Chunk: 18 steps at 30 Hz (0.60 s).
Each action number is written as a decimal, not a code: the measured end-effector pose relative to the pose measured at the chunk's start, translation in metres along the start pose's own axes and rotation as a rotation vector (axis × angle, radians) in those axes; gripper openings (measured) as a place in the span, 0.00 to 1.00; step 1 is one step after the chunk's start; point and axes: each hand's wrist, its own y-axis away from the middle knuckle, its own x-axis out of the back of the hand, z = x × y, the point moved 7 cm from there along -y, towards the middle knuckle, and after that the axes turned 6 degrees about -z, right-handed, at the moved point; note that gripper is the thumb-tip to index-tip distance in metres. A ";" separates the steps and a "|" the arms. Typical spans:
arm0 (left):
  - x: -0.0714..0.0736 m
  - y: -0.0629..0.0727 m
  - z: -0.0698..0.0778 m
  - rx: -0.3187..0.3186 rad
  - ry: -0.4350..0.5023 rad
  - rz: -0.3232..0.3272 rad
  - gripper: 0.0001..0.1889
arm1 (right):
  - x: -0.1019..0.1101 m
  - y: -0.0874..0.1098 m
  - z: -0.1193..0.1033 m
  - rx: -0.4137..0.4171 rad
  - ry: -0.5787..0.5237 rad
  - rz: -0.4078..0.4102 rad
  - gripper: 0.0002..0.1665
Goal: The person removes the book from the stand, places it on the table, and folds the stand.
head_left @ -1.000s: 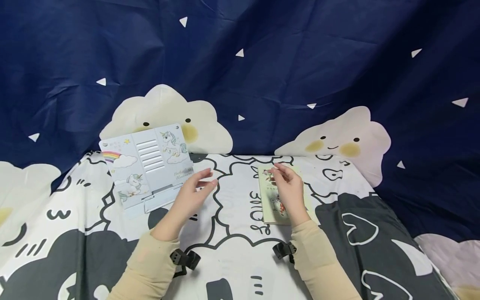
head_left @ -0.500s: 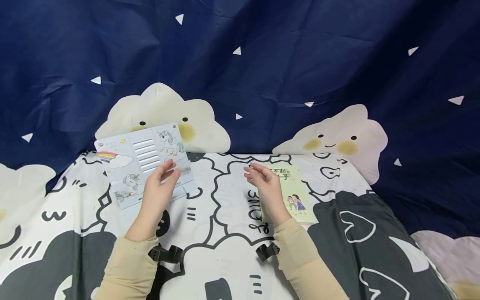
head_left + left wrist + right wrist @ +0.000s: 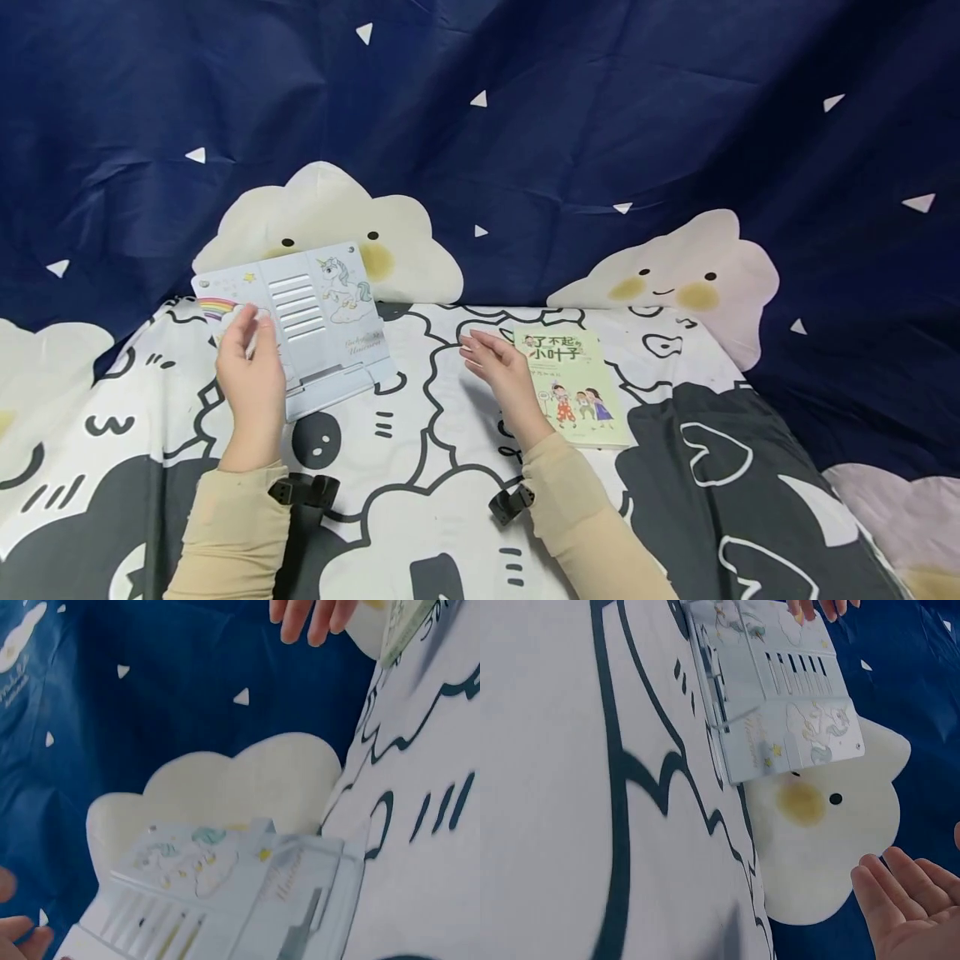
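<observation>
A pale blue book stand (image 3: 348, 337) with unicorn and rainbow prints and a row of slots leans back at the left, its ledge toward the person. My left hand (image 3: 253, 375) overlaps its left part in the head view, fingers loosely bent and nothing in them. To the right lies a light green book (image 3: 577, 375), cover up, with cartoon children and large characters. My right hand (image 3: 510, 379) hovers by the book's left edge with relaxed fingers. In the right wrist view, that right hand (image 3: 911, 907) shows an empty palm, with the book stand (image 3: 769, 697) beyond.
A black-and-white cartoon-print cloth (image 3: 405, 508) covers the surface. Behind it hangs a dark blue curtain (image 3: 540, 150) with clouds and small white triangles. Small black devices, a left one (image 3: 303, 492) and a right one (image 3: 512, 503), sit at the wrists.
Both hands have moved left. The left hand has passed from the stand's right side to in front of its left part. The right hand has left the book, whose cover now shows.
</observation>
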 end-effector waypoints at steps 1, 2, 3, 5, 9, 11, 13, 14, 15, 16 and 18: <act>0.005 -0.001 -0.001 -0.008 0.015 0.036 0.24 | -0.004 -0.001 0.001 -0.003 -0.007 -0.010 0.24; 0.009 -0.001 -0.001 -0.008 0.028 0.066 0.24 | -0.007 -0.002 0.001 -0.005 -0.011 -0.021 0.24; 0.012 -0.002 -0.002 -0.007 0.033 0.093 0.25 | -0.010 -0.003 0.001 -0.006 -0.012 -0.030 0.24; 0.018 -0.004 -0.006 0.004 0.033 0.125 0.27 | -0.016 -0.005 0.003 -0.010 -0.010 -0.046 0.25; 0.023 -0.008 -0.018 0.075 0.047 0.134 0.31 | -0.024 -0.007 0.007 -0.029 0.000 -0.060 0.26; 0.023 -0.011 -0.025 0.125 0.068 0.126 0.33 | -0.026 -0.008 0.010 -0.041 0.003 -0.065 0.26; 0.023 -0.013 -0.032 0.163 0.104 0.113 0.34 | -0.029 -0.010 0.014 -0.051 0.009 -0.074 0.26; 0.023 -0.014 -0.035 0.178 0.119 0.104 0.34 | -0.029 -0.011 0.016 -0.055 0.014 -0.078 0.27; 0.023 -0.015 -0.038 0.198 0.125 0.096 0.34 | -0.030 -0.012 0.017 -0.060 0.015 -0.082 0.27; 0.024 -0.015 -0.041 0.213 0.134 0.090 0.34 | -0.031 -0.012 0.019 -0.066 0.013 -0.086 0.27; 0.025 -0.016 -0.047 0.234 0.158 0.088 0.32 | -0.032 -0.013 0.021 -0.075 0.013 -0.093 0.28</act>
